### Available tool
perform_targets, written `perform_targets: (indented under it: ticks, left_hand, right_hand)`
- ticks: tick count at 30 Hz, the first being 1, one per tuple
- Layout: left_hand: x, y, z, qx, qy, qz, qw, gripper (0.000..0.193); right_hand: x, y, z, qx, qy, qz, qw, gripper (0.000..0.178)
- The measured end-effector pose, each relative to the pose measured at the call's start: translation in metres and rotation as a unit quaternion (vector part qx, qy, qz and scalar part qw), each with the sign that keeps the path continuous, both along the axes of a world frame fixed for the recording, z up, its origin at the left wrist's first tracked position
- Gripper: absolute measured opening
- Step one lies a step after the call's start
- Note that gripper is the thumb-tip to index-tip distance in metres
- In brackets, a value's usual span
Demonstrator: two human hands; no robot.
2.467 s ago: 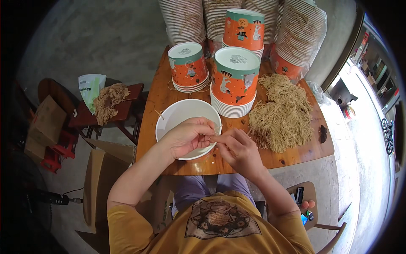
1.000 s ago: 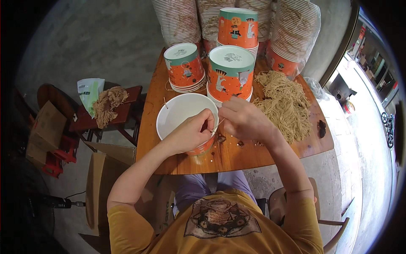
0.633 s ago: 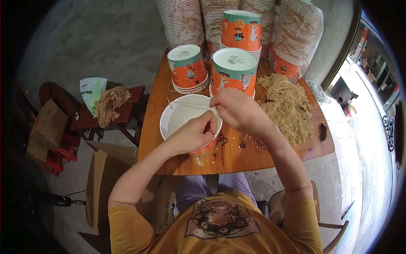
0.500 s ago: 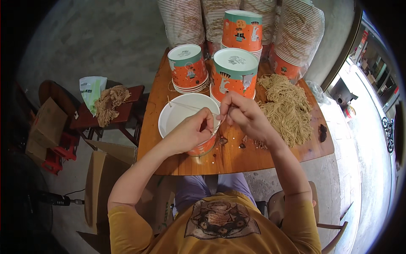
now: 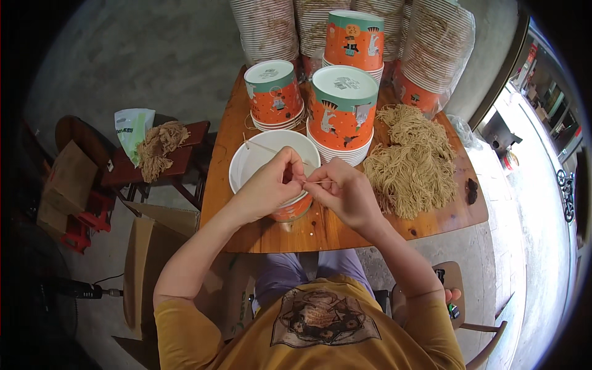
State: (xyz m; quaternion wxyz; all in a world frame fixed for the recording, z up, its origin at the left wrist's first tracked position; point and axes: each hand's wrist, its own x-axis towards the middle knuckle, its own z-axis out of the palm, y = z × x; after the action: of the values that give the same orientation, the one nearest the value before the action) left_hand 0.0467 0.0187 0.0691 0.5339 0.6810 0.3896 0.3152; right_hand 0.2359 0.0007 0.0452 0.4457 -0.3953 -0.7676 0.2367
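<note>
In front of me a paper bucket (image 5: 245,161) stands upright, white inside and orange outside. A thin beige string (image 5: 261,147) runs from its far left rim across the opening towards my hands. My left hand (image 5: 269,187) is over the bucket's right near rim, thumb and fingers pinched on the string. Just right of the rim, my right hand (image 5: 346,192) pinches the string too, a short length showing between its fingers. The fingertips of both hands meet there; any knot is hidden. A pile of loose beige strings (image 5: 419,172) lies right of my right hand.
Upside-down orange and green bucket stacks (image 5: 342,117) stand behind the bucket on the wooden table (image 5: 333,234). Tall plastic-wrapped bucket stacks (image 5: 431,55) line the back. A red bench (image 5: 191,139) at left carries a string bundle (image 5: 161,148). An open cardboard box (image 5: 154,246) is below.
My right hand has come down and left, turning so its fingertips meet those of my left hand. My left hand has shifted slightly up and left.
</note>
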Motion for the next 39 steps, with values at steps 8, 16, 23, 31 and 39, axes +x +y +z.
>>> perform_targets:
  ticks: [8,16,23,31,39]
  left_hand:
    - [-0.001,0.000,-0.006,0.041,-0.007,-0.023,0.999,0.018]
    - [0.002,-0.007,0.005,-0.109,-0.003,0.055,0.993,0.013]
    - [-0.005,0.001,-0.001,-0.153,-0.027,0.028,0.987,0.014]
    - [-0.006,0.003,-0.003,-0.185,-0.025,-0.006,0.982,0.014]
    - [0.003,-0.011,0.003,-0.038,0.036,0.018,0.998,0.016]
  right_hand:
    - [-0.001,0.002,-0.008,-0.087,0.046,0.002,0.995,0.009]
    - [-0.003,0.001,-0.006,-0.129,0.063,-0.016,0.989,0.008]
    - [-0.004,0.002,-0.011,-0.106,0.071,-0.012,0.992,0.007]
    - [-0.003,0.002,-0.011,-0.125,0.084,-0.010,0.989,0.008]
    - [-0.001,0.001,-0.010,-0.181,0.105,0.020,0.978,0.008]
